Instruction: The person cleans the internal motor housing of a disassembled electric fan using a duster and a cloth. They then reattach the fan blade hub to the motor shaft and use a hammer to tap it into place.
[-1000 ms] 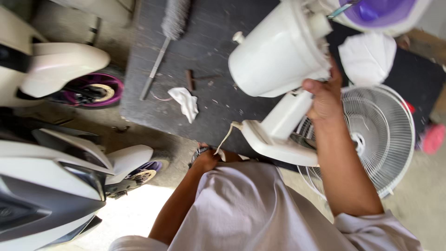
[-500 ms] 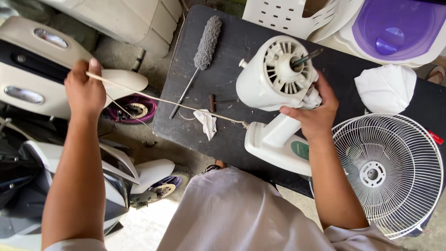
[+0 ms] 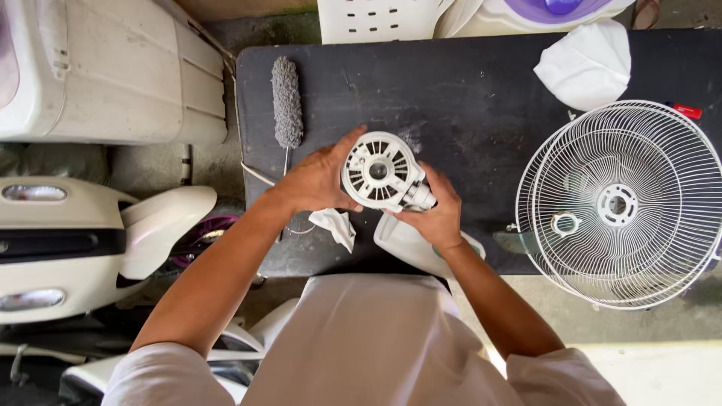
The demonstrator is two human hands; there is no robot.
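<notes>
A white fan motor housing (image 3: 378,171) stands on its white base (image 3: 412,244) at the near edge of a dark table (image 3: 466,98), its vented round face turned up toward me. My left hand (image 3: 316,180) grips the housing's left side. My right hand (image 3: 435,212) holds its right side, by the neck joint. A crumpled white cloth (image 3: 335,225) lies just under my left hand. A thin white cord (image 3: 256,174) runs off the table's left edge.
White wire fan grilles (image 3: 618,204) lie stacked at the table's right end. A grey duster (image 3: 286,111) lies at the left end, a folded white cloth (image 3: 590,64) at the back right. A white appliance (image 3: 105,71) and scooters (image 3: 90,240) stand to the left.
My left hand has come in from the far left, where it held the cord out, and now grips the housing. The fan head has turned face up. The view shifted to straight above.
</notes>
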